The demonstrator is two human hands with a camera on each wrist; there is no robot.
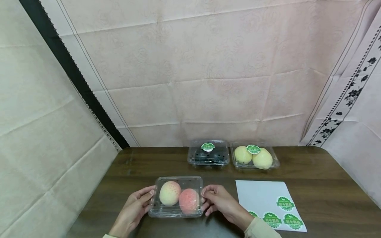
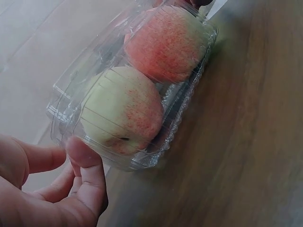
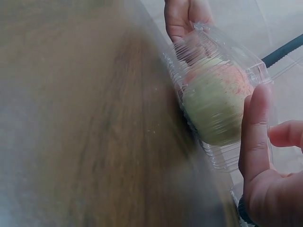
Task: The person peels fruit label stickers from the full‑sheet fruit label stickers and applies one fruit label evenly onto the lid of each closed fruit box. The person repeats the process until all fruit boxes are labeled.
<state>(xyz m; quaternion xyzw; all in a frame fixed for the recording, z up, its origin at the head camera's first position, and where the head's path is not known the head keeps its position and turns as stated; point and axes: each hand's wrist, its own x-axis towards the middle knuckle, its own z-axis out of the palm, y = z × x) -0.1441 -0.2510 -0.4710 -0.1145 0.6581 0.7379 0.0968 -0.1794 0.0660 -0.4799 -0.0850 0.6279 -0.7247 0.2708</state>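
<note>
A clear plastic clamshell box (image 1: 176, 214) with two peaches inside is at the front of the table. One peach (image 1: 170, 193) is pale yellow with pink speckles, the other peach (image 1: 189, 201) mostly pink-red. My left hand (image 1: 133, 211) pinches the box's left edge between thumb and fingers; in the left wrist view its fingertips (image 2: 83, 152) meet at the lid's corner. At the opposite side my right hand (image 1: 221, 203) pinches the right edge, with thumb and forefinger (image 3: 255, 137) beside the clear wall in the right wrist view. The box's lid lies over both fruits.
Behind stand a clamshell box of dark fruit (image 1: 208, 158) and another holding two pale yellow fruits (image 1: 262, 159), each bearing a green label. A white sheet (image 1: 259, 195) with several round green stickers (image 1: 285, 203) lies right, partly under my right forearm. Pale cloth (image 1: 208, 82) hangs behind the table.
</note>
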